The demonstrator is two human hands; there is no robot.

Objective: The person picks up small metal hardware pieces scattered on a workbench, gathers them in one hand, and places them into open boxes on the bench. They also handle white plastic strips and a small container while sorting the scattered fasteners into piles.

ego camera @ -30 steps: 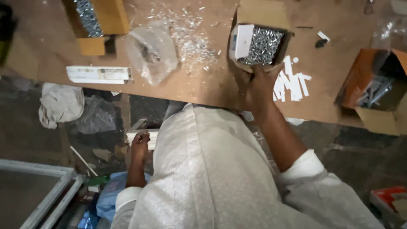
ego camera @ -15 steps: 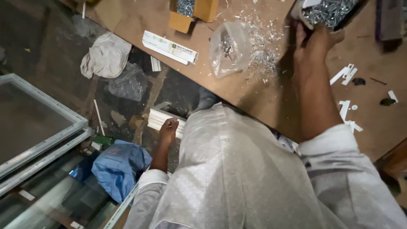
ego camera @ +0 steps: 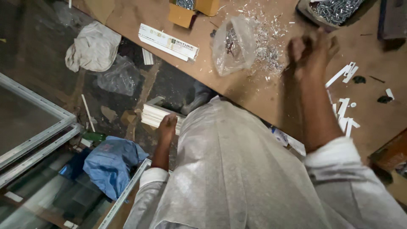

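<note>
Pulled back from the box of screws [ego camera: 335, 10], the right hand [ego camera: 311, 51] now hovers blurred above the brown table [ego camera: 263, 91], while the left hand [ego camera: 167, 126] has stayed low at the stack of white strips [ego camera: 153, 115].

Largest first: the table runs across the top and right, with a framed glass pane [ego camera: 32, 127] on the floor at lower left. A blue cloth [ego camera: 112, 163] lies beside the pane, a grey rag [ego camera: 93, 46] further up. On the table, a clear plastic bag [ego camera: 235, 44] sits among metal shavings [ego camera: 269, 51], just left of the right hand. That hand looks curled shut; whether it holds anything, I cannot tell. The left hand's fingers close over the edge of the strips.
</note>
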